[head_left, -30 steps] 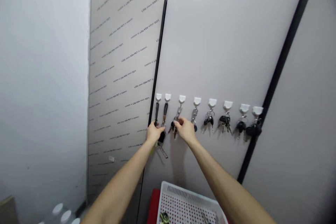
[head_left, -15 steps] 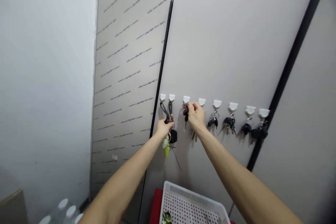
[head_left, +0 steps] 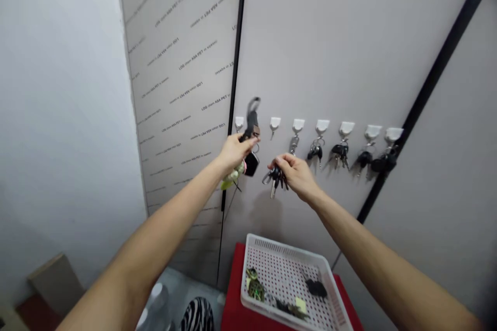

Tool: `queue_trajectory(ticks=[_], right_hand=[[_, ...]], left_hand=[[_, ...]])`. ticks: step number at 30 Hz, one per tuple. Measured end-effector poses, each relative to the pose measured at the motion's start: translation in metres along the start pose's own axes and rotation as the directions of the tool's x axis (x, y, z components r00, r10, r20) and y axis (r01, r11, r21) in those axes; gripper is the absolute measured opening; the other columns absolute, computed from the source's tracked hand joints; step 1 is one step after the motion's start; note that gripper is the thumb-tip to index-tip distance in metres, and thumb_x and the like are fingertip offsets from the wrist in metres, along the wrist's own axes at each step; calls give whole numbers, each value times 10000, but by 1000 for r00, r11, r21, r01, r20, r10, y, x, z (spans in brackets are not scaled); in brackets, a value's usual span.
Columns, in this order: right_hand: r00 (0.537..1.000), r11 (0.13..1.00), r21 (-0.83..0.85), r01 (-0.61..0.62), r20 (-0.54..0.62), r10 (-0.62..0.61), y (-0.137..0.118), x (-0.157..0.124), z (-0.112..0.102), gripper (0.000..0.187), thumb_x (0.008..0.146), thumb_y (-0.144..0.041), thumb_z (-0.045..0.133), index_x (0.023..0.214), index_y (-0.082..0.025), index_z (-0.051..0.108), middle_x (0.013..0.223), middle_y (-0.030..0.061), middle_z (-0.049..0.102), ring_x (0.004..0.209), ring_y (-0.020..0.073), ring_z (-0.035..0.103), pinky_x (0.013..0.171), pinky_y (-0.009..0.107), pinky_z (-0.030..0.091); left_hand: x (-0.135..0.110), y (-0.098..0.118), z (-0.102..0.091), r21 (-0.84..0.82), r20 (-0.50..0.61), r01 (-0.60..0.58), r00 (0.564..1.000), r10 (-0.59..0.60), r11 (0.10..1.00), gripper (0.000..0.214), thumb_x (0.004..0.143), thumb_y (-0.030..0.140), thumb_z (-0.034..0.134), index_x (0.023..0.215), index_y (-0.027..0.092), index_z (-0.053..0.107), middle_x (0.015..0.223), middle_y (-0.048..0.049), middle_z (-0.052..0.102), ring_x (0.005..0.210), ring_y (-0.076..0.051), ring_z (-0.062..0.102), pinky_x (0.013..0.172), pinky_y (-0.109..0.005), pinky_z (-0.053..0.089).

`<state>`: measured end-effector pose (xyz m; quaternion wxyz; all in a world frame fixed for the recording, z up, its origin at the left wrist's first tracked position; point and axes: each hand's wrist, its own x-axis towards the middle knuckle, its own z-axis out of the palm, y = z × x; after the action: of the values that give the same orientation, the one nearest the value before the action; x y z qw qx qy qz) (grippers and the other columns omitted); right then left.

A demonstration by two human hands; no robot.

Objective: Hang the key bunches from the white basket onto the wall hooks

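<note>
A row of white wall hooks (head_left: pixel 322 125) runs across a grey panel. My left hand (head_left: pixel 232 151) is closed on a key set with a dark strap (head_left: pixel 253 114), a black fob and a yellow-green charm (head_left: pixel 231 178), lifted off the wall. My right hand (head_left: pixel 295 173) is closed on a bunch of keys (head_left: pixel 275 178) held just below the bare third hook (head_left: pixel 275 123). The first hook (head_left: pixel 239 122) is bare too. Key bunches (head_left: pixel 339 151) hang on the hooks to the right.
A white perforated basket (head_left: pixel 267 251) with several key sets sits on a red surface (head_left: pixel 233 302) below. A black vertical strip (head_left: pixel 427 88) crosses the wall at right. A printed film-covered panel (head_left: pixel 182 62) stands at left. A cardboard box (head_left: pixel 54 282) lies low left.
Both hands have come away from the hooks with key sets in them. The left one lifted the strapped set up and off; the right one dropped below the third hook. The view tilted down.
</note>
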<state>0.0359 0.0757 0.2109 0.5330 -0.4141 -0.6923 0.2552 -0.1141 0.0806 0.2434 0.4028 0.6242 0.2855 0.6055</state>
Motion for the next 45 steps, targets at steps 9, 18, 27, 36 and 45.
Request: queue_trajectory(ticks=[9,18,27,36,45], right_hand=[[924,934,-170,-314,171,342,107,-97,-31,191,625,-303,382,530,-140,411,459,-46,390,425,55,348,419,173,295],[850,867,-354,-350,269,453,140,-144,-46,185,607,-170,330,521,-122,487,524,-11,498,503,83,431,462,170,324],[815,758,-532,-376,199,544,139,-117,-82,203,607,-159,336,576,-116,532,478,0,517,453,82,453,437,180,341],[851,807,-553,-207,-509,-130,37,-16,-116,380,630,-301,404,958,-119,466,864,90,556,758,151,513,701,277,373],[830,798,-492,-348,-558,17,39,12,-113,285,625,-346,400,748,-121,524,645,82,579,569,156,543,536,252,401]], left_hand=[[-95,-123,71,492,449,92,825,-343,866,240,658,249,365,736,116,550,563,0,518,453,-70,421,430,-168,322],[-119,-131,97,815,574,-413,666,-475,406,280,597,159,389,809,230,558,800,-65,594,744,-204,528,602,-283,395],[-107,-134,119,802,596,-369,556,-579,470,309,446,226,572,747,158,587,745,-108,598,706,-264,536,595,-346,407],[-4,-91,108,616,-200,114,980,16,779,406,575,263,500,955,155,409,944,-71,497,859,-140,459,713,-241,358],[30,-77,131,443,-173,241,968,-181,864,246,565,269,507,782,153,511,793,-50,564,731,-143,504,639,-247,374]])
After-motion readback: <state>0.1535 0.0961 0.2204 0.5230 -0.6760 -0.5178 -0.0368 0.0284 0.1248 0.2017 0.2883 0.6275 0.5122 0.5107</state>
